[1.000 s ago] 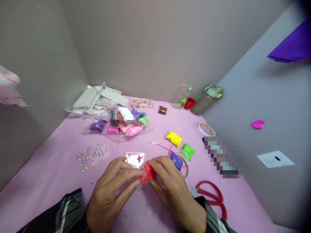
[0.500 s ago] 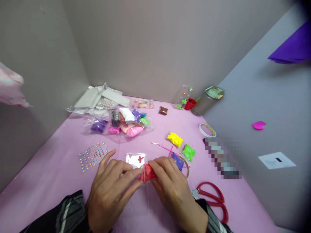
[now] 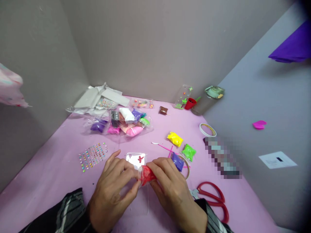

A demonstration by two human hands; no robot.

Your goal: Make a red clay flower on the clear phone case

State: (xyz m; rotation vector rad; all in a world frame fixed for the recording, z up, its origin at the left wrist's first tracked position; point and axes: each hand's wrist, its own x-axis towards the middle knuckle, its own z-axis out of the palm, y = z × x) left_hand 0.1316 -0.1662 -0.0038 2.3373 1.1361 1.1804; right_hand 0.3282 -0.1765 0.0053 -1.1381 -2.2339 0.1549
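Observation:
A small clear packet of red modelling clay (image 3: pixel 147 175) is held between my two hands above the table. My right hand (image 3: pixel 171 187) grips its right side with bent fingers. At the packet's left edge, my left hand (image 3: pixel 113 191) pinches the plastic between thumb and fingertips, its index finger raised. Under them lies a transparent phone case (image 3: pixel 148 202), partly covered by my hands. Near its top, a small red clay shape (image 3: pixel 140 159) shows against a shiny white patch.
Rhinestone stickers (image 3: pixel 93 157) lie at left. Yellow (image 3: pixel 175 139), green (image 3: pixel 189 152) and purple (image 3: pixel 178 161) clay packets, a tape roll (image 3: pixel 208 130) and red-handled scissors (image 3: pixel 213 195) are at right. Bagged clay (image 3: pixel 128 124), a decorated case (image 3: pixel 182 97) and a bottle (image 3: pixel 208 100) stand behind.
My left fingertips have shifted slightly left and down along the packet's edge, and more of the red clay packet shows. My right hand keeps its hold almost in place.

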